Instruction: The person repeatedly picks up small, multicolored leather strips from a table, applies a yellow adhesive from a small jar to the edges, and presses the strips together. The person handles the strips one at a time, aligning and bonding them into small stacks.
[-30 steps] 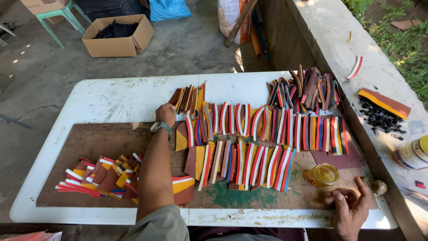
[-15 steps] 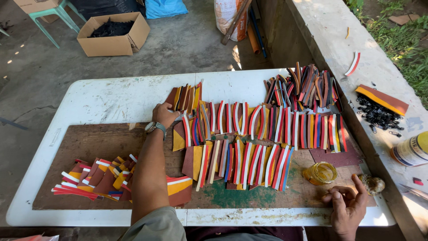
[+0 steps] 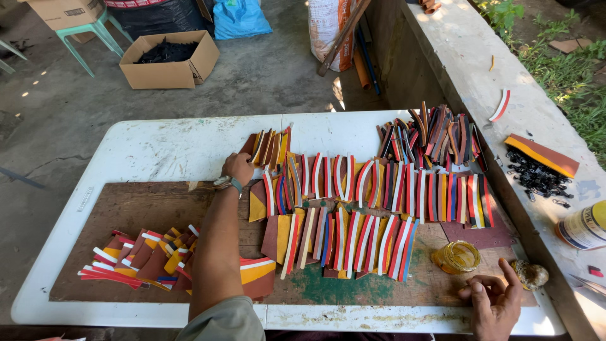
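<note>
My left hand [image 3: 239, 168] reaches across the white table [image 3: 158, 148] and rests at the left end of the rows of curved, striped leather-like pieces [image 3: 372, 208], touching the upright pieces there [image 3: 270, 146]; a watch is on its wrist. Whether its fingers pinch a piece is hidden. My right hand [image 3: 494, 302] lies open on the brown board [image 3: 139, 205] near the front edge, beside a yellow glass jar [image 3: 456, 256] and a small lump [image 3: 530, 274]. A loose heap of striped pieces [image 3: 142, 259] sits at the front left.
A concrete ledge [image 3: 467, 57] on the right holds a tin can [image 3: 584, 225], small black parts [image 3: 536, 177] and a brown-and-yellow slab [image 3: 541, 155]. A cardboard box [image 3: 169, 60], green stool and sacks stand on the floor beyond.
The view has shifted slightly. My left hand stays at the left end of the rows; my right hand has slid a little along the front edge, fingers spread.
</note>
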